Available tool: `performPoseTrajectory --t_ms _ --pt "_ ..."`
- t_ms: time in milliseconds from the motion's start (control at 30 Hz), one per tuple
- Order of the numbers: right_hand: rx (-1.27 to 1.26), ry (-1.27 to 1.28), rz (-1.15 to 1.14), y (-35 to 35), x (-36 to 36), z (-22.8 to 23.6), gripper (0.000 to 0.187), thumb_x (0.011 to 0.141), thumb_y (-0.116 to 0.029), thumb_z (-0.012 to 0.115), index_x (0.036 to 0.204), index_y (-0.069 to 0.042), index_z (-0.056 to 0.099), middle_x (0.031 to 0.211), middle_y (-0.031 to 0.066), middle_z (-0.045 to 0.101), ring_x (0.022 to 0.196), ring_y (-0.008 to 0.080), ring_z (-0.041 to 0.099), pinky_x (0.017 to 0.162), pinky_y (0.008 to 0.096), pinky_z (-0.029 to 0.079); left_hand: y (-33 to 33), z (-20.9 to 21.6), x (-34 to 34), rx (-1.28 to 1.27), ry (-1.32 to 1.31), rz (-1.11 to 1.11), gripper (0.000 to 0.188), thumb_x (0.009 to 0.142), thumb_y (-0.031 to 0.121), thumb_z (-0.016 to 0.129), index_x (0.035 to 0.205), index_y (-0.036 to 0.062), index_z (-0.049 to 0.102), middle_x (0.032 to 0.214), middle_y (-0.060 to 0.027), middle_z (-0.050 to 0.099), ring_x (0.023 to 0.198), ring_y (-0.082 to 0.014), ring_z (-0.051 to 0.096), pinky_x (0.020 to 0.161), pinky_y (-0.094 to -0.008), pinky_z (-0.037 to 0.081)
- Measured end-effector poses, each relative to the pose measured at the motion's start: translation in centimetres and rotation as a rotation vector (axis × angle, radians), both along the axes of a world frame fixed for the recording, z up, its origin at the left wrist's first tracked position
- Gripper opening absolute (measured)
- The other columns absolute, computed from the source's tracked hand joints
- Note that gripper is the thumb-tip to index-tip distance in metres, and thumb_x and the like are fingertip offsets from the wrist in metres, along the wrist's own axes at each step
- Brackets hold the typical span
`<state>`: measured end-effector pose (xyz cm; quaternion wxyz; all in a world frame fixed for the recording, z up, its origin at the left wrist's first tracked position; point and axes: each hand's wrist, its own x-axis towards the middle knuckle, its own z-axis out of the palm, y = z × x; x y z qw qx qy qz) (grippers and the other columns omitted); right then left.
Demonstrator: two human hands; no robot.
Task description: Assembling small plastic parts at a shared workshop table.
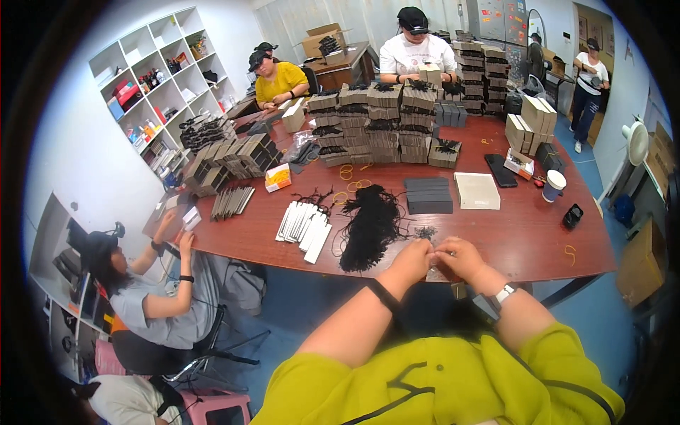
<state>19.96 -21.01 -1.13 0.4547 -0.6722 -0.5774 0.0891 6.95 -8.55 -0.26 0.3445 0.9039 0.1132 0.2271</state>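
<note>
Both of my hands meet at the near edge of the red-brown table. The fingers of my left hand (414,258) and my right hand (459,256) are pinched together, fingertips touching; whatever is between them is too small to make out. Just beyond them lies a small heap of tiny dark pieces (425,232). To the left spreads a large bundle of black cords (370,225), and beside it a row of white tags (303,225) with black strings. A stack of dark grey cards (428,195) and a pale flat box (477,191) sit farther back.
Tall stacks of grey-brown cards (381,120) rise mid-table. At right stand a paper cup (554,185), a black phone (501,171) and a small open box (519,163). Yellow rubber bands (278,176) fill another box. A person (166,283) works at left; others sit across.
</note>
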Motion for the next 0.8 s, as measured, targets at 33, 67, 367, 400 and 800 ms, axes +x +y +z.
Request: performPoseTrajectory --t_ms 33,67,367,400,800 --pt "-0.003 0.039 -0.013 -0.2 -0.3 0.3 0.012 0.078 -0.012 0.064 0.085 -0.003 0.066 0.08 0.012 0.061 0.075 0.0275 0.059 0.07 0.0324 0.047 0.3 -0.1 0.0 -0.007 -0.019 -0.008 0.011 0.078 0.011 0.063 0.079 0.0008 0.058 0.082 -0.0179 0.058 0.082 -0.0367 0.056 0.073 -0.0412 0.045" --pt "-0.007 0.076 -0.038 -0.4 -0.3 0.5 0.011 0.078 -0.01 0.064 0.084 -0.001 0.065 0.079 0.0118 0.061 0.074 0.026 0.059 0.069 0.031 0.046 1.0 0.1 0.2 -0.004 -0.017 -0.01 0.011 0.078 0.011 0.063 0.079 0.0008 0.058 0.082 -0.0179 0.058 0.082 -0.0367 0.056 0.073 -0.0412 0.045" --pt "-0.066 0.316 -0.173 0.1 0.2 0.2 0.014 0.08 -0.012 0.063 0.083 0.002 0.062 0.077 0.0083 0.058 0.07 0.0176 0.058 0.064 0.0285 0.046 13.8 0.9 -2.8 0.37 0.177 0.372 0.012 0.069 0.012 0.072 0.079 0.0073 0.069 0.088 -0.012 0.06 0.091 -0.032 0.057 0.081 -0.0388 0.046" --pt "-0.065 0.319 -0.176 0.0 0.2 0.1 0.014 0.08 -0.012 0.063 0.083 0.002 0.062 0.077 0.0083 0.058 0.07 0.0176 0.058 0.064 0.0285 0.046 14.0 1.1 -2.8 0.372 0.18 0.369 0.012 0.069 0.012 0.072 0.079 0.0073 0.069 0.088 -0.012 0.06 0.091 -0.032 0.057 0.081 -0.0388 0.046" --pt "-0.026 0.559 -0.125 -0.2 0.7 -0.1 0.014 0.086 -0.012 0.061 0.089 0.001 0.06 0.077 0.0032 0.06 0.062 0.0108 0.059 0.054 0.0251 0.05 15.0 9.5 -3.1 0.368 0.177 0.258 0.013 0.071 0.019 0.071 0.078 0.007 0.069 0.072 -0.0141 0.063 0.07 -0.0317 0.061 0.068 -0.0394 0.049"
